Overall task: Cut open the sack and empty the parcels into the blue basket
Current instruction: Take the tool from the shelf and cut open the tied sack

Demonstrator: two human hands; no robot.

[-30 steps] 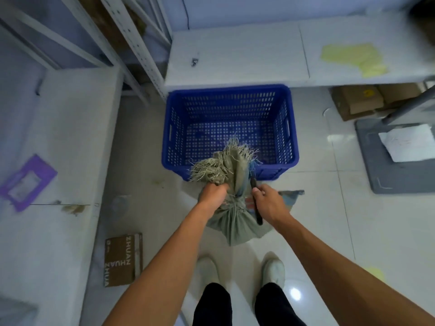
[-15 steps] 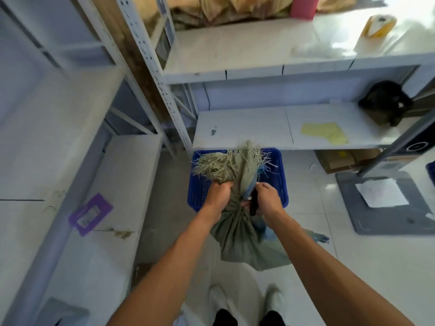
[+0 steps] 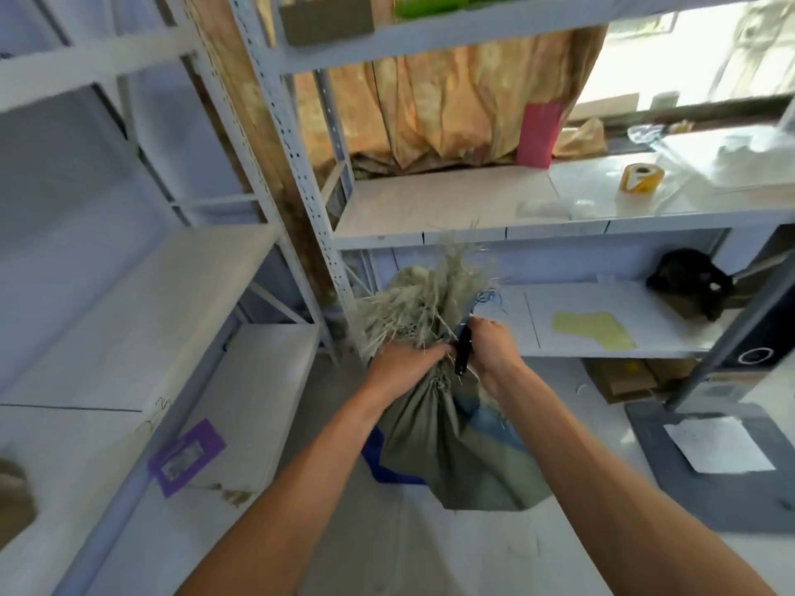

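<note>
1. Woven grey-green sack [image 3: 451, 445] hangs higher than it did a second ago. It now appears to be off the floor [image 3: 387, 552], held up by its bound neck, with the frayed top [image 3: 421, 303] fanning out at twelve o'clock above both hands.
2. The left hand [image 3: 404, 365] has its fingers curled tight round the neck and takes the weight.
3. At three o'clock of it, the right hand [image 3: 492, 348] has its fingers wrapped round a dark cutter [image 3: 463, 350] held against the neck. The blade is hidden.
4. The blue basket [image 3: 378, 462], in plain view a second ago, shows only a corner at seven o'clock of the sack's belly.
5. The neck looks still bound and no parcels show, so the cut is probably just starting, with the sack held over the basket.
</note>
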